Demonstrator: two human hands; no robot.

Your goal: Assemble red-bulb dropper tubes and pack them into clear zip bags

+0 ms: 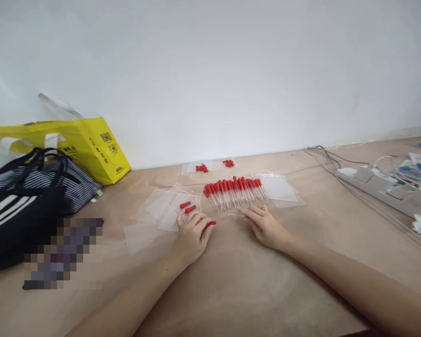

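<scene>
My left hand (192,238) is closed around a red rubber dropper bulb (210,223), gripped between thumb and fingers. Two more loose red bulbs (190,208) lie just beyond its fingertips on clear plastic bags (168,219). To the right, my right hand (267,228) pinches a thin clear glass tube (235,215), which points left toward the bulb, apart from it. Above both hands lies a row of several droppers (233,192), glass tubes with red bulbs at the far end. The right fingertips are close to the row's near tips.
Further back, small piles of red bulbs (201,168) rest on a clear bag near the wall. More bags (280,188) lie right of the row. A power strip (382,182) with cables is at right. A yellow bag (105,154) and a dark bag (21,220) stand left.
</scene>
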